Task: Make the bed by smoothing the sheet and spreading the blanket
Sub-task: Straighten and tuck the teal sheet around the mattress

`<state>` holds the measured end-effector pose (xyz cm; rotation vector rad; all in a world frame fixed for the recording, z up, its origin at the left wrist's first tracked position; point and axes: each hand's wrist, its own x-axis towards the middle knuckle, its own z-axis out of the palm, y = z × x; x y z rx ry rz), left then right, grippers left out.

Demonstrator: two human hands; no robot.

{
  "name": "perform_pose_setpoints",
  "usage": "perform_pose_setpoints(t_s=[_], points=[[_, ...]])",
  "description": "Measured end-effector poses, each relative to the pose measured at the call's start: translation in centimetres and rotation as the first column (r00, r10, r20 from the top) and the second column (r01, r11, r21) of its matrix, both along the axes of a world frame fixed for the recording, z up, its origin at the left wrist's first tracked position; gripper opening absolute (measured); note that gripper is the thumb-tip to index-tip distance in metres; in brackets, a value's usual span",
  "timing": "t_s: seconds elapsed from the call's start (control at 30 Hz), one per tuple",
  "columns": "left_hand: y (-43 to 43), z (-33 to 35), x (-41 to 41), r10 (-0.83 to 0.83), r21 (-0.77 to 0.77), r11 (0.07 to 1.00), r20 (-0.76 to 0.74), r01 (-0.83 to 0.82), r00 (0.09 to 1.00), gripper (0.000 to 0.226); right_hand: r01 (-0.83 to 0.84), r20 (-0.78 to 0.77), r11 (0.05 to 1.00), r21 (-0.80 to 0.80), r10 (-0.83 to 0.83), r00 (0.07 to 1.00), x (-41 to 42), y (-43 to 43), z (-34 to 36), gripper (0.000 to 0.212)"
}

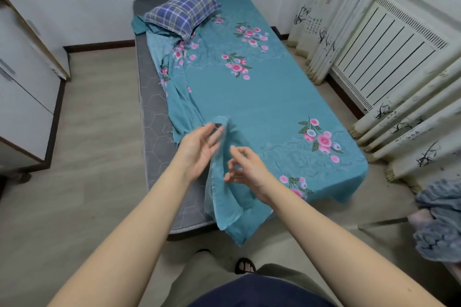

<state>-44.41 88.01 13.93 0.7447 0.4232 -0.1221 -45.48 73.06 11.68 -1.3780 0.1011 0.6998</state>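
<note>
A home bedroom: a low bed with a plaid pillow, curtains and radiator at right.

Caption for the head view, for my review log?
The left hand holds up a fold of the teal floral sheet while the right hand hovers beside it, fingers loosely curled.

No words or numbers clear enough to read. Curtain has small dark writing beside bamboo drawing, too tiny and blurry to make out.
</note>
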Motion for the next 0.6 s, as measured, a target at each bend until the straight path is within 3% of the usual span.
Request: perform_pose_setpoints(t_s=[0.07, 0.13, 0.2, 0.37, 0.47, 0.6], points=[[-1.1, -1.2, -0.7, -0.107, 0.007, 0.994, -0.053, 0.107, 0.993, 0.026, -0.094, 0.003, 0.995, -0.039, 0.094, 0.996, 0.4, 0.8, -0.5, 0.028], [-1.8, -2.1, -1.2, -0.164, 0.09, 0.981, -0.097, 0.173, 0.982, 0.018, -0.175, 0.013, 0.97, -0.166, 0.18, 0.984, 0.8, 1.3, -1.3, 0.023], [-1.5, -3.0, -1.9, -0.128, 0.218, 0.963, -0.149, 0.159, 0.981, 0.024, -0.2, 0.003, 0.927, -0.319, 0.212, 0.977, 1.3, 0.9, -2.3, 0.017], [1.6, -6.3, -5.1, -0.054, 0.472, 0.859, -0.302, 0.198, 0.952, 0.024, -0.161, -0.087, 0.859, -0.486, 0.135, 0.987, 1.8, -2.0, -6.2, 0.026], [2.8, -9.7, -7.6, -0.033, 0.495, 0.828, -0.423, 0.262, 0.905, 0.026, -0.159, -0.143, 0.799, -0.58, 0.093, 0.985, 1.8, -4.0, -9.6, 0.034], [2.7, -14.9, -10.6, -0.057, 0.45, 0.823, -0.54, 0.346, 0.839, 0.032, -0.274, -0.284, 0.719, -0.639, 0.111, 0.952, 1.4, -4.8, -14.5, 0.042]])
